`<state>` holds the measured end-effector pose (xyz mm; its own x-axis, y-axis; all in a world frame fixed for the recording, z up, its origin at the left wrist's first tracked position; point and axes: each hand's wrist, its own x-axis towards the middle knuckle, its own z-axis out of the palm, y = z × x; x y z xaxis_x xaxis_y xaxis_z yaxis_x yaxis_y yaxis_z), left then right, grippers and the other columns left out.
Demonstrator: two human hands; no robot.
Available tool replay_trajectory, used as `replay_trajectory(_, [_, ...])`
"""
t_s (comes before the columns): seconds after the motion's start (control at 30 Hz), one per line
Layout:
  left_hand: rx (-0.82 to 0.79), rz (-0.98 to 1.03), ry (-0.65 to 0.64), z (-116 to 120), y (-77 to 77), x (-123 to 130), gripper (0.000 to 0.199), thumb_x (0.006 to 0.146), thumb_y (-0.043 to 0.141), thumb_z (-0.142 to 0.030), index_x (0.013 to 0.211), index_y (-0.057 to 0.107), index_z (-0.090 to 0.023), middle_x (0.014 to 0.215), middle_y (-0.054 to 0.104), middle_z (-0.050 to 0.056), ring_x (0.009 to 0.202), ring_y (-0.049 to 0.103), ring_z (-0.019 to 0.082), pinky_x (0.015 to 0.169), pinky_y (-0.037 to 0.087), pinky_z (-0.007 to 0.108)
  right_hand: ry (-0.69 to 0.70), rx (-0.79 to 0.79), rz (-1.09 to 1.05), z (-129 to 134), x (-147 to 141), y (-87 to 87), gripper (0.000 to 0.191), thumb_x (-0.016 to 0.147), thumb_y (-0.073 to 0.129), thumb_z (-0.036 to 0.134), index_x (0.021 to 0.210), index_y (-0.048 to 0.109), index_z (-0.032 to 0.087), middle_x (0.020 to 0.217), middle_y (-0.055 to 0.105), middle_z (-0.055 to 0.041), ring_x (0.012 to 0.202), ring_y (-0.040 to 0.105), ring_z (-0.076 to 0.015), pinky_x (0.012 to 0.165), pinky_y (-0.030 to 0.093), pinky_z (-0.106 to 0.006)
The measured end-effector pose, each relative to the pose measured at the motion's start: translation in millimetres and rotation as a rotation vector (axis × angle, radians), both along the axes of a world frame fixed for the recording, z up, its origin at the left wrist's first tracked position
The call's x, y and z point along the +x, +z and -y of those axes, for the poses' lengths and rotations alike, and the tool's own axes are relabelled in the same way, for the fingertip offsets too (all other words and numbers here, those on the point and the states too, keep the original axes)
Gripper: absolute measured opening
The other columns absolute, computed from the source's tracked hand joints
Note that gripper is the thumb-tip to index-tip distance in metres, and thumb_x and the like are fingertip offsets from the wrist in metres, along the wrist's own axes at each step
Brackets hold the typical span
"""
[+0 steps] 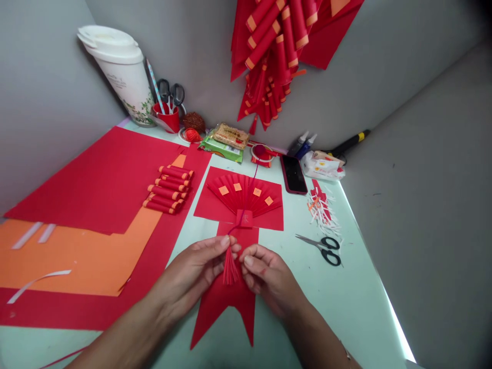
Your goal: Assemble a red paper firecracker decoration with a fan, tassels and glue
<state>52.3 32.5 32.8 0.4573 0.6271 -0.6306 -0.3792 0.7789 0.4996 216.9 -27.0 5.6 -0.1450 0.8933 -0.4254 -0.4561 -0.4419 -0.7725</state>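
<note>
Left hand (202, 264): thumb and fingers pinching red tassel (230, 270) near its top.
Right hand (269, 277): fingers curled just beside tassel; can't tell if gripping anything.
Tassel: hanging strands down, over fork-ended red paper strip (230, 298).
Purple cord (255, 176): runs from tassel top up across pleated red fan (246, 192).
Scissors (329, 251): on table (307, 318), right of fan.
Red rolls (168, 189): stacked left of fan, orange-banded ends.

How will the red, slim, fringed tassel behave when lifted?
The red, slim, fringed tassel looks light, being just thin strands. Its free lower end fans out, so it may splay or bend. The thin purple cord curves, suggesting floppiness.
</note>
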Motion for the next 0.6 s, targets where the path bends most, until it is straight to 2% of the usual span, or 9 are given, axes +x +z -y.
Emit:
replay_trajectory(0.17, [-0.028,-0.031,0.059,-1.5,0.9,1.7,0.018,0.092,0.060,-0.010,0.083,0.075,-0.012,0.083,0.075,0.008,0.076,0.070,0.015,0.075,0.059,0.024,0.025,0.021,0.086,0.8,-0.2,-1.3,0.028,0.083,0.075,0.043,0.086,0.065,0.017,0.068,0.059,0.0032,0.049,0.044,-0.0063,0.046,0.029,-0.020])
replay_trajectory(0.4, [-0.040,-0.050,0.123,-2.5,0.6,4.3,0.017,0.092,0.060,-0.009,0.086,0.075,-0.011,0.085,0.074,0.008,0.077,0.070,0.014,0.072,0.059,0.023,-0.011,0.065,0.252,2.6,-3.8,4.5,0.023,0.083,0.071,0.041,0.088,0.064,0.019,0.063,0.055,0.0043,0.052,0.044,-0.0097,0.051,0.035,-0.022])
replay_trajectory(0.5, [-0.034,-0.041,0.149,-3.0,-0.3,4.0,0.015,0.092,0.061,-0.009,0.088,0.075,-0.013,0.087,0.074,0.007,0.080,0.070,0.013,0.073,0.059,0.021,-0.104,0.223,0.490,6.1,-6.8,9.6,0.013,0.082,0.071,0.029,0.087,0.063,0.021,0.073,0.056,0.0024,0.060,0.047,-0.0115,0.057,0.040,-0.024])
replay_trajectory(0.6, [-0.028,-0.031,0.164,-3.3,-1.6,3.0,0.014,0.091,0.062,-0.009,0.089,0.074,-0.014,0.088,0.074,0.005,0.082,0.069,0.012,0.074,0.058,0.020,-0.115,0.510,0.739,10.3,-9.1,12.9,0.008,0.083,0.068,0.019,0.089,0.065,0.023,0.091,0.058,-0.0026,0.068,0.053,-0.0134,0.062,0.046,-0.027])
